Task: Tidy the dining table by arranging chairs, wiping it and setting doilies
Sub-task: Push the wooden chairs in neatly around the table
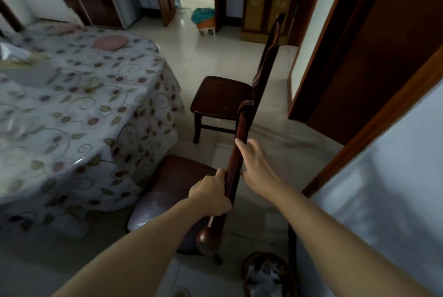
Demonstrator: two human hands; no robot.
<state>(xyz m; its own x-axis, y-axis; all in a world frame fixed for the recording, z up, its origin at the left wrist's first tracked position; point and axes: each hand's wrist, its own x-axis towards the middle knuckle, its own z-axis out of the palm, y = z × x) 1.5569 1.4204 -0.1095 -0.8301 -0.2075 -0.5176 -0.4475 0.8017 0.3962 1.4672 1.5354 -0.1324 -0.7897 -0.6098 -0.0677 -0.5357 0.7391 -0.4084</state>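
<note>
A dark wooden chair [167,191] stands just right of the round dining table [79,109], its seat partly under the hanging floral tablecloth. My left hand [211,193] is shut on the top rail of its backrest. My right hand [254,164] lies against the same rail a little farther along, with the fingers spread and loose. A second dark chair [220,97] stands farther back on the tiled floor, apart from the table. Two pink round doilies [109,42] lie on the far part of the tablecloth.
A woven basket [268,272] with crumpled paper sits on the floor near my right forearm. A wooden door frame [374,128] and white wall close in on the right. An open doorway at the back shows a stool with teal cloth [206,20]. A cabinet stands behind the table.
</note>
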